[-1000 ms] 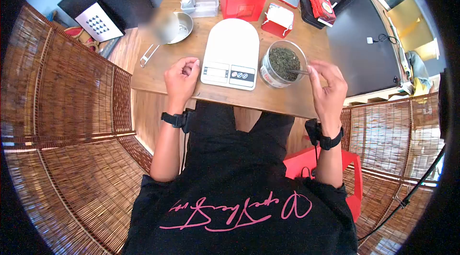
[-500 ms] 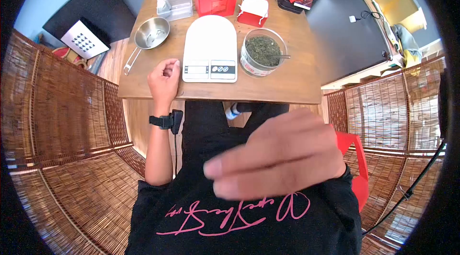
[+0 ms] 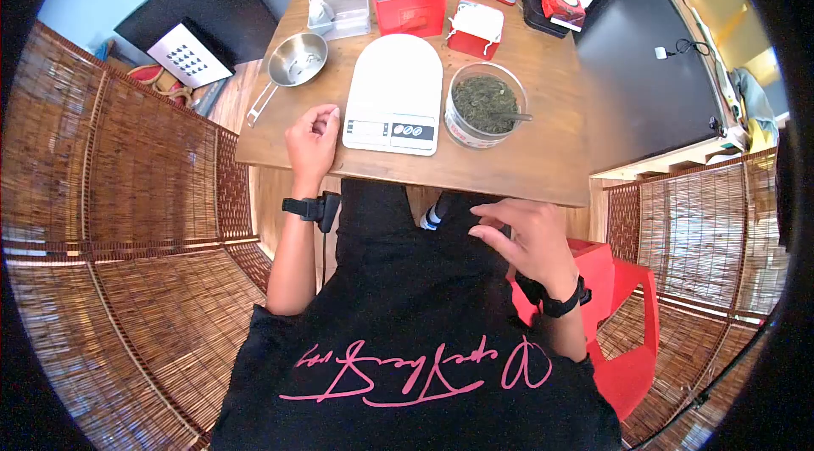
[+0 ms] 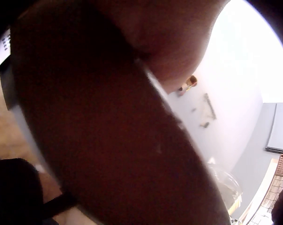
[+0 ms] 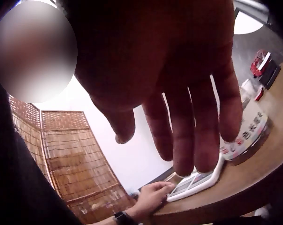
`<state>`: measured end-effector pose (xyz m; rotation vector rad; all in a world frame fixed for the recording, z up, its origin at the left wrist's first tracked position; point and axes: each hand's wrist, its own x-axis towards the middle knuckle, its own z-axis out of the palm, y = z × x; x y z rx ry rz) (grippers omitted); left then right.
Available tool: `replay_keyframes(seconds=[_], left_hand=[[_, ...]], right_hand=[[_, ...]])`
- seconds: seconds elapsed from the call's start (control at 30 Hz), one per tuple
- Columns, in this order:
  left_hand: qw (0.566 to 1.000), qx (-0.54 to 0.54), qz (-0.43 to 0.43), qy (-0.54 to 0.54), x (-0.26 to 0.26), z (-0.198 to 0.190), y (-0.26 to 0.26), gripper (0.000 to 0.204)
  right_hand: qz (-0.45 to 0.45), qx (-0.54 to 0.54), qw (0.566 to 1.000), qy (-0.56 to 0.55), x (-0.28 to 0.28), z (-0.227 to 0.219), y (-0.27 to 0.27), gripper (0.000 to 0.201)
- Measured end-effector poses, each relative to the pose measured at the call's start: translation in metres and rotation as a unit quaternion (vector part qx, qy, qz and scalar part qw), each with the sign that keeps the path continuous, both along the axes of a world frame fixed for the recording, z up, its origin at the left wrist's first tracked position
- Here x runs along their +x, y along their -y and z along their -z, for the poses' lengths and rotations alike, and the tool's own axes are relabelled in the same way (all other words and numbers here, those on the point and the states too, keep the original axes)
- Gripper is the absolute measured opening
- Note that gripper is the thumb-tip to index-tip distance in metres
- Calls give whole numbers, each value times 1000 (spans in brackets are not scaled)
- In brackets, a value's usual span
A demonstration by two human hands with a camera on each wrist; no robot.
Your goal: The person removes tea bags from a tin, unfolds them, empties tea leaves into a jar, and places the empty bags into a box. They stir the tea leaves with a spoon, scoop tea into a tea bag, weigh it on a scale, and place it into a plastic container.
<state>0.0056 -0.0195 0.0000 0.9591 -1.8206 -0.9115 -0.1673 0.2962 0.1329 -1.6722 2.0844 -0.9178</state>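
Note:
My left hand (image 3: pixel 312 144) rests at the table's front edge, left of a white kitchen scale (image 3: pixel 394 78), its fingers loosely curled around nothing. Held over my lap, in front of the table, my right hand (image 3: pixel 527 235) has thumb and fingers apart. The right wrist view shows that hand's fingers (image 5: pixel 182 136) spread and free of any object. Right of the scale stands a clear tub (image 3: pixel 465 136) of dark green dried leaves (image 3: pixel 483 99), a metal utensil handle (image 3: pixel 515 117) sticking out over its rim. In the left wrist view, the dark table underside (image 4: pixel 104 136) hides the hand's fingers.
A metal pan (image 3: pixel 298 61) with a long handle sits left of the scale. Behind are a clear plastic box (image 3: pixel 346 14), a red tin (image 3: pixel 409 6) and a small red box with a white pouch (image 3: pixel 476 20). A red stool (image 3: pixel 623 315) stands at my right.
My right hand has let go of the utensil, leaving it in the tub, swung close past my chest, and now hovers over the lap. The left hand has stayed beside the scale.

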Motion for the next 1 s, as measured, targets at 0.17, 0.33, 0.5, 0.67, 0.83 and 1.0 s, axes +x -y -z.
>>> replay_keyframes(seconds=[0.17,0.33,0.5,0.67,0.83,1.0], left_hand=[[1000,-21,-3,0,-3,3,1,16],[999,-24,-14,29,-4,-5,-2,15],[997,4,-16,74,-1,-6,-2,21],[998,50,2,37,1,-10,1,22],[996,83,27,8,-4,-34,10,18],[997,-66,11,41,-22,-86,54,18]], right_hand=[[79,19,997,15,-14,19,-20,32],[112,20,990,79,-14,36,-20,30],[101,32,990,97,-13,31,-6,26],[85,51,993,64,-20,32,12,28],[83,44,992,80,-28,35,23,30],[78,67,993,65,-37,32,24,29]])
